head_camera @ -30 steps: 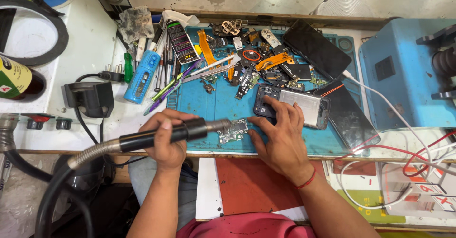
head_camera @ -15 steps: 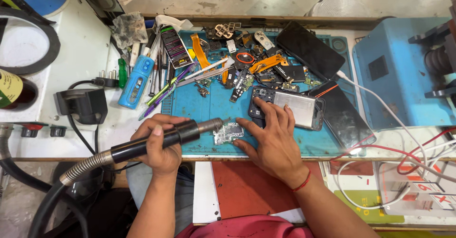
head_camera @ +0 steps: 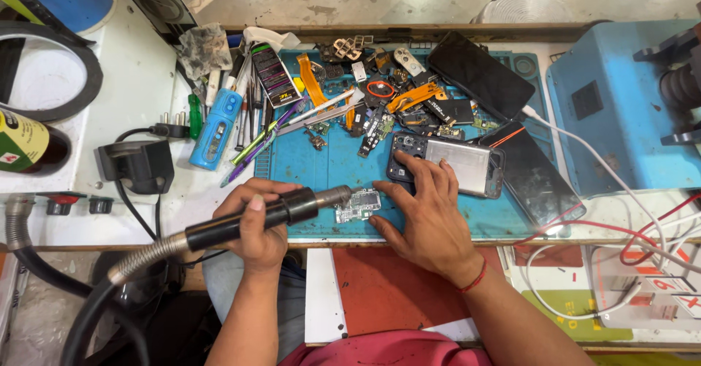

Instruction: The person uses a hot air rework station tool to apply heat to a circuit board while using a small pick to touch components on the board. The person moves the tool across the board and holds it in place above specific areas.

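Nothing much has moved: left hand (head_camera: 255, 227) fingers stay wrapped around the hot-air tool (head_camera: 270, 215), pointing at three o'clock toward the small board (head_camera: 359, 205); right hand (head_camera: 431, 220) lies open, touching it.

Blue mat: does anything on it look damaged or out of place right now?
The phone on the blue mat lies with its back off, insides bared. Loose flex cables and parts are heaped along the far edge. Nothing looks spilled.

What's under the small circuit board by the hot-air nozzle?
The circuit board lies flat on the blue work mat, the right hand touching its right edge. Whatever sits directly beneath the board is covered, so it cannot be seen.
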